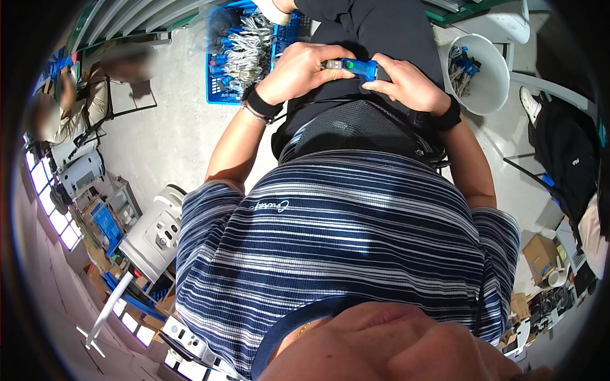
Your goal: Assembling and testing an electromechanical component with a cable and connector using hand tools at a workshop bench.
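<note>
Between my two hands, above my lap, is a small blue plastic connector with a green spot and a clear, greyish plug at its left end. My left hand pinches it by that plug end with thumb and fingers. At the other end my right hand has thumb and forefinger closed on the blue body. To the left of my left hand stands a blue crate, heaped with white-corded cables with blue ends. A white bucket, right of my right hand, holds several similar cables.
A grey mesh pouch lies across my waist. Another person sits at the far left, and a dark-clothed person is at the right. A white machine stands at lower left, a cardboard box at lower right.
</note>
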Action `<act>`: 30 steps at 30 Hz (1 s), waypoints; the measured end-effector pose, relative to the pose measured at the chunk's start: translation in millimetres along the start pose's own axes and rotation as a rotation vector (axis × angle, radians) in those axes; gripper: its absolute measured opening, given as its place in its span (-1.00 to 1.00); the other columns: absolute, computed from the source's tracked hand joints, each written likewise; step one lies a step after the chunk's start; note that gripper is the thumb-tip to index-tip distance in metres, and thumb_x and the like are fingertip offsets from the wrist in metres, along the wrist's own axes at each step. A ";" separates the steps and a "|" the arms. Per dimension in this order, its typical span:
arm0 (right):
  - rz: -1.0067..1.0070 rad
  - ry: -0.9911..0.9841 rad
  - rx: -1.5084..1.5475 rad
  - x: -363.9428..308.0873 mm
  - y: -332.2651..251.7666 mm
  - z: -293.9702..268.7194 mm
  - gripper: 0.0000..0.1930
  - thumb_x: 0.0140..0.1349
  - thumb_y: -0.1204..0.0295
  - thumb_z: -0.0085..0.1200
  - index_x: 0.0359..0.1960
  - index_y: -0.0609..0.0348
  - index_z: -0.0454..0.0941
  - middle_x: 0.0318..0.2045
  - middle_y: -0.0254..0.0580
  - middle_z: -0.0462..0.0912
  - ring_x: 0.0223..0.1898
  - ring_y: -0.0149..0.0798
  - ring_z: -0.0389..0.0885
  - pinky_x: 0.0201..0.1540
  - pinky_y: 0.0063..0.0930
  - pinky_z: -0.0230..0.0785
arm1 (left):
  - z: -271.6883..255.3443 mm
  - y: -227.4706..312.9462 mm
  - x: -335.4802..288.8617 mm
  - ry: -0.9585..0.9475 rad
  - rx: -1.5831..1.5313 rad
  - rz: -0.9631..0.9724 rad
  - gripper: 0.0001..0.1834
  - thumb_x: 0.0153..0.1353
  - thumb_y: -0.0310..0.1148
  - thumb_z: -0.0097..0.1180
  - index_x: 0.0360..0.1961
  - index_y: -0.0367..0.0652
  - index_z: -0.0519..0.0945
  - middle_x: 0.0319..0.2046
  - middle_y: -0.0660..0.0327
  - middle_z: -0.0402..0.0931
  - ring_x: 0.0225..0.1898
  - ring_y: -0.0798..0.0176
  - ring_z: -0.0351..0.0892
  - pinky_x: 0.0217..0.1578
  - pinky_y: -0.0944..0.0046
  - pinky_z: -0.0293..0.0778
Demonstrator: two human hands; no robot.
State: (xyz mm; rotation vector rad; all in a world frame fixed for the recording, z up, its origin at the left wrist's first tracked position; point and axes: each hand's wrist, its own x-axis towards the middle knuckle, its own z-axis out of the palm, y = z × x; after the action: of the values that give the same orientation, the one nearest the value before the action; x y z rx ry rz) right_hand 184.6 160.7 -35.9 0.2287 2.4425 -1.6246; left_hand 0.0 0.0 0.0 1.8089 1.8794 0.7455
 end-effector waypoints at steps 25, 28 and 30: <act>-0.775 0.968 -0.274 -142.7 -121.2 -80.0 -0.36 0.27 -0.02 -0.24 0.09 0.39 0.33 0.08 0.04 0.43 0.11 -0.08 0.41 0.12 -0.23 0.30 | -26.3 -28.9 -51.5 0.647 -1.193 -0.490 -0.76 0.27 -0.23 0.13 -0.17 -0.15 0.55 -0.61 0.47 0.27 -0.59 0.52 0.19 -0.49 0.45 0.17; -0.869 0.886 -0.284 -142.6 -131.6 -70.8 -0.38 0.27 0.00 -0.23 0.07 0.39 0.34 0.07 0.04 0.44 0.09 -0.08 0.42 0.10 -0.23 0.31 | -25.8 -34.4 -53.1 0.729 -1.405 -0.445 -0.79 0.26 -0.22 0.15 -0.32 -0.14 0.52 -0.62 0.44 0.27 -0.60 0.51 0.22 -0.52 0.45 0.22; -0.899 0.857 -0.290 -140.3 -138.6 -68.3 -0.39 0.26 0.02 -0.22 0.06 0.39 0.35 0.05 0.03 0.45 0.08 -0.09 0.43 0.10 -0.24 0.31 | -27.2 -39.7 -55.9 0.722 -1.542 -0.439 -0.75 0.29 -0.16 0.09 -0.41 -0.08 0.43 -0.63 0.45 0.22 -0.60 0.50 0.19 -0.47 0.42 0.24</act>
State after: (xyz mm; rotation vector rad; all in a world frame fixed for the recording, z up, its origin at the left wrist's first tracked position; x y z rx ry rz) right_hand 282.2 167.9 148.5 -0.3655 3.7846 -1.5907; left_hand -44.4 -58.3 -8.1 0.1425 1.1138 1.9951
